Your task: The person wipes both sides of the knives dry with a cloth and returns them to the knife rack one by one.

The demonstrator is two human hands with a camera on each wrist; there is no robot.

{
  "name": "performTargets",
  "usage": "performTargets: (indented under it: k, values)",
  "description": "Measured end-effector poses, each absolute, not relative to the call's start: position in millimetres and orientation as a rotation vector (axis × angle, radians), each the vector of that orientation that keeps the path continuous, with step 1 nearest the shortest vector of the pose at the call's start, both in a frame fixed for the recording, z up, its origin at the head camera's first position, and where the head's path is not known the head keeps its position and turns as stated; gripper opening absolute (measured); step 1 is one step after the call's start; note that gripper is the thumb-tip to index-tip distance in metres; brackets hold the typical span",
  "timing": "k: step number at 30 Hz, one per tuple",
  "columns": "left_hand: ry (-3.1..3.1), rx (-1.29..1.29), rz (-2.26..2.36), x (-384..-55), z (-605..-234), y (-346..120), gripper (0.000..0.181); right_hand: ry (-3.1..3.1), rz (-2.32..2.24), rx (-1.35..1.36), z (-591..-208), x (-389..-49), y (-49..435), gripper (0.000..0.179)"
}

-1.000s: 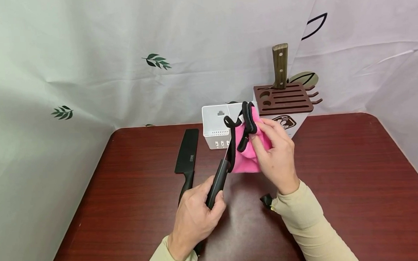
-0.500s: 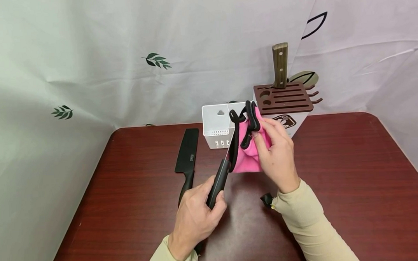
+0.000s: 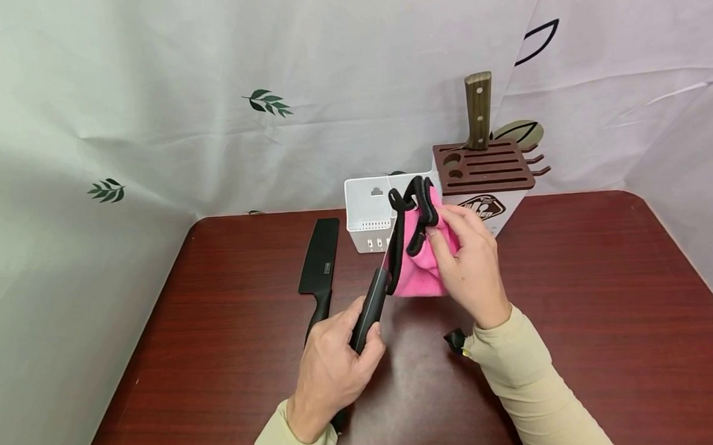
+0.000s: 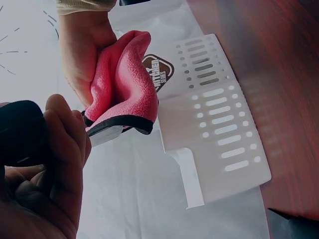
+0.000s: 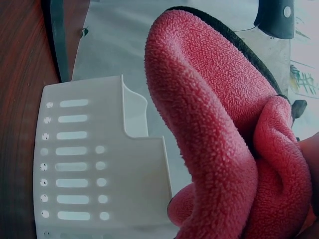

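Note:
My left hand (image 3: 336, 369) grips the black handle (image 3: 370, 311) of a knife, its blade pointing up and away. Folded over that blade is a pink cloth (image 3: 420, 279) with black edging, which my right hand (image 3: 472, 270) pinches between thumb and fingers. In the left wrist view a strip of the blade (image 4: 107, 135) shows below the cloth's dark hem; the rest is covered. Fluffy folds of the cloth (image 5: 209, 134) fill much of the right wrist view, with the handle (image 5: 276, 19) at its top right.
A black broad-bladed knife (image 3: 320, 260) lies left on the table (image 3: 229, 321). Behind the cloth stand a white holder (image 3: 369, 238) and a brown-topped knife block (image 3: 491, 167) bearing a wooden-handled knife (image 3: 478, 111). A small dark object (image 3: 455, 342) lies by the right sleeve, partly hidden.
The cloth and right hand have shifted slightly right, then back left along the blade. The left hand stays almost still with the knife.

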State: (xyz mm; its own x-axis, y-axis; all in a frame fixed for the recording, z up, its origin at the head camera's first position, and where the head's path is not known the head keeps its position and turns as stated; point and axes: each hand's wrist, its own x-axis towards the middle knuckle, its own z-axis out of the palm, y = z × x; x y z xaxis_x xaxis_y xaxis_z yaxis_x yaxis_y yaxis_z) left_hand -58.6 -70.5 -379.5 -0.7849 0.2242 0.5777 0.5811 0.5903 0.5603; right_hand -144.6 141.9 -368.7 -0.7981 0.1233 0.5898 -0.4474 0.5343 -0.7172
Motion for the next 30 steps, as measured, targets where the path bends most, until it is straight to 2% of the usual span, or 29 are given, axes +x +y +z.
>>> performTargets:
  k: [30]
  values:
    - [-2.392,-0.586,-1.08,-60.9,-377.1,-75.6,0.02,-2.303,1.185,0.358,-368.4,-142.1,138.7,0.025]
